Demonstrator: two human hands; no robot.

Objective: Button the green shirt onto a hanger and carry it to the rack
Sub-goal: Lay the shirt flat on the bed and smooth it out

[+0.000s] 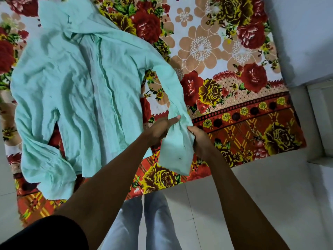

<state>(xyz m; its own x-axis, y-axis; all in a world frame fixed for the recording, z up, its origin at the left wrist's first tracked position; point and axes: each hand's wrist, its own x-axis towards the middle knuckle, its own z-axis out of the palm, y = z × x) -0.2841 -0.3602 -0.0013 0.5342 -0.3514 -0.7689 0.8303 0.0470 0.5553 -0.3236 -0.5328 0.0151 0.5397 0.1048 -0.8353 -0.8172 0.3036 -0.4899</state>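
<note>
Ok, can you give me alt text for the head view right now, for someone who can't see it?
Both hands, the left hand and the right hand, grip the cuff end of one sleeve of a mint green shirt lying spread out on a floral bedsheet. No hanger or rack is in view.

The green shirt (pixel 75 98) is lying spread over the left half of the floral bedsheet (pixel 225 56), covering that area from far to near. To the right of it, the sheet is lying bare and open out to the right edge. Both hands, the left hand (pixel 160 129) and the right hand (pixel 200 141), are occupying the near-middle at the sleeve cuff. The tiled floor (pixel 243 192) is lying open near and right. A wall (pixel 306 33) is closing off the far right.
</note>
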